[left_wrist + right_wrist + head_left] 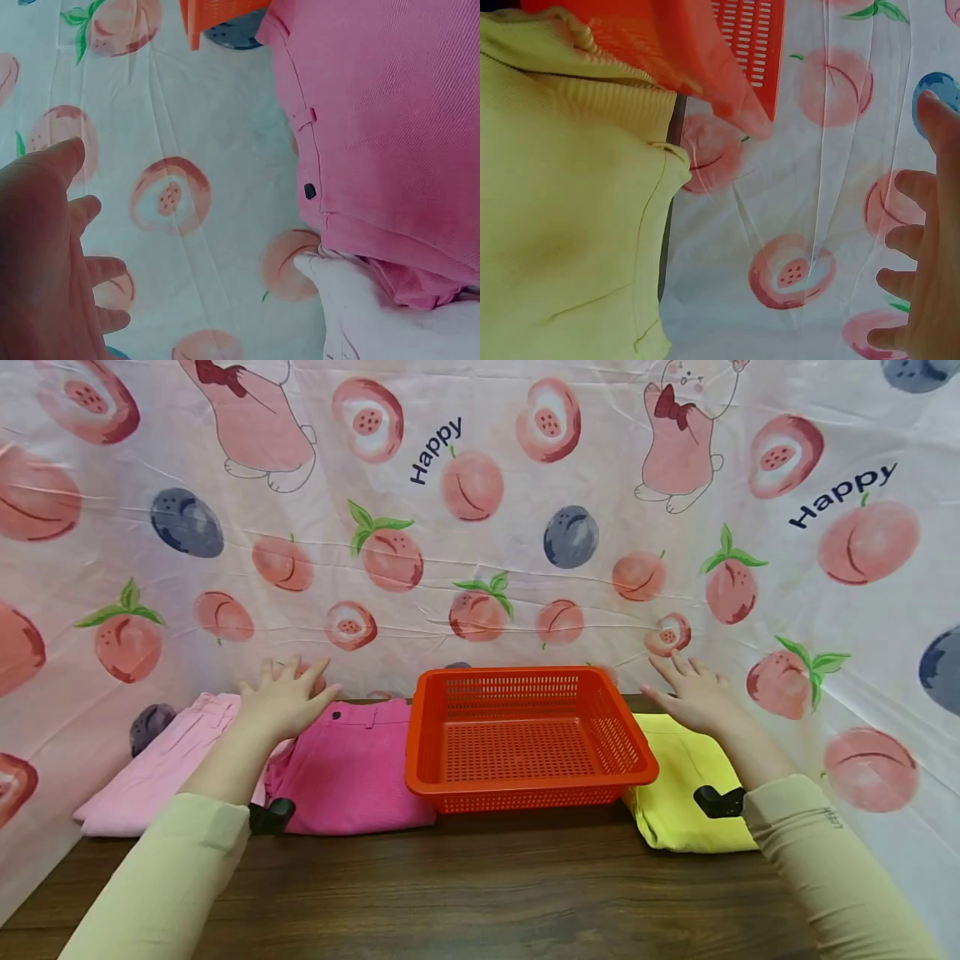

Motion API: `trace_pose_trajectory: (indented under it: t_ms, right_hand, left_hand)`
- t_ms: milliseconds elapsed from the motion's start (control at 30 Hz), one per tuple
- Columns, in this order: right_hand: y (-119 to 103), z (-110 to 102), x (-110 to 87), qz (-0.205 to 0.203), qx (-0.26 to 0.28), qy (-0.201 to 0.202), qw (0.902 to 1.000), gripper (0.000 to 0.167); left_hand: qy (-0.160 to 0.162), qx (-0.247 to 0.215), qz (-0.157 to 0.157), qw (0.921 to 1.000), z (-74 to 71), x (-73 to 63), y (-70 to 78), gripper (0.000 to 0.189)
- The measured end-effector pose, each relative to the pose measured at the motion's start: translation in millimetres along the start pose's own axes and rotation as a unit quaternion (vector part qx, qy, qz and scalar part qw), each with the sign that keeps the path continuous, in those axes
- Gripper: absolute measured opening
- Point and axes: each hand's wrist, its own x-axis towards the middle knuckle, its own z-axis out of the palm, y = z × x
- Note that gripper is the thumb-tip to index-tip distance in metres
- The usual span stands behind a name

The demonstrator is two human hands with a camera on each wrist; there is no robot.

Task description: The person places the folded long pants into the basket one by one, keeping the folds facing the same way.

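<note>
My left hand (282, 700), fingers spread, hovers over the gap between the folded light pink trousers (161, 768) and the folded hot pink trousers (360, 777). A dark button and a belt loop show on the hot pink waistband in the left wrist view. On the other side, my right hand (697, 693) is held with spread fingers above the folded yellow garment (686, 793). Neither hand holds anything. Between the two hands stands an orange-red plastic basket (517, 792) with slotted walls and nothing in it. It overlaps the yellow garment's left edge in the head view.
A dark wood-grain table (465, 885) carries the clothes and basket. Behind and at both sides hangs a pale cloth (495, 560) printed with peaches and rabbits. Black wrist mounts (720, 802) sit at the sleeve cuffs.
</note>
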Motion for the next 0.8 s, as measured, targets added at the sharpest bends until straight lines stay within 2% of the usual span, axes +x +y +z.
trace_pose_trajectory:
  t_ms: [300, 800]
  right_hand:
    - [-17.0, -6.4, -0.1, -0.014, 0.017, 0.01, 0.9997, 0.074]
    - [-41.3, 2.8, 4.8, -0.04, 0.024, 0.046, 0.9978, 0.07]
  left_hand:
    - [0.012, 0.006, -0.001, 0.9999, -4.9, -3.5, -5.3, 0.083]
    - [0.031, -0.012, 0.007, 0.9994, -12.1, -15.7, -8.5, 0.086]
